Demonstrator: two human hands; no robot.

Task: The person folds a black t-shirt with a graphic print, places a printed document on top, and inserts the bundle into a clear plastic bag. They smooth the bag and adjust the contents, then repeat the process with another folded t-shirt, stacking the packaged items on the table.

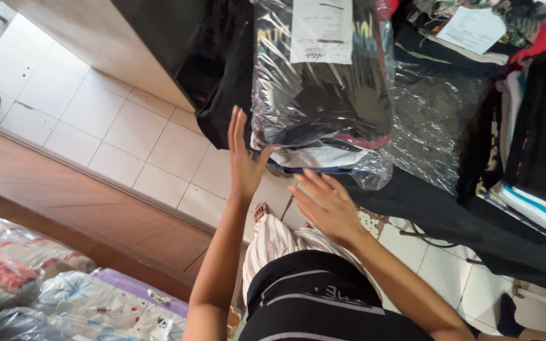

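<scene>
Plastic-wrapped clothing bundle [320, 82], dark garments sealed in clear film, is steadied from its near end by two bare hands. It is touched along its lower left edge by the left hand [243, 161], which is held flat and upright with the fingers straight and together, the thumb reaching toward the bundle's corner; nothing is gripped. Just below the bundle's near edge the right hand [325, 203] is spread wide, palm down, fingers pointing toward the bundle; whether its fingertips actually meet the film cannot be told. A white paper label [321, 30] is stuck on the bundle's upper face. Under the bundle's near end, light folded cloth [314, 158] is seen inside the wrap. To the right of the bundle, crumpled clear plastic film [434, 120] is spread over black fabric [475, 227], and further right folded clothes [538, 145] are stacked. Left of the bundle, a pale wooden counter [83, 31] stands on a white tiled floor [96, 126]. Well below and left of the bundle, packed printed textiles [45, 290] are piled beside a brown wooden ledge [64, 196].
</scene>
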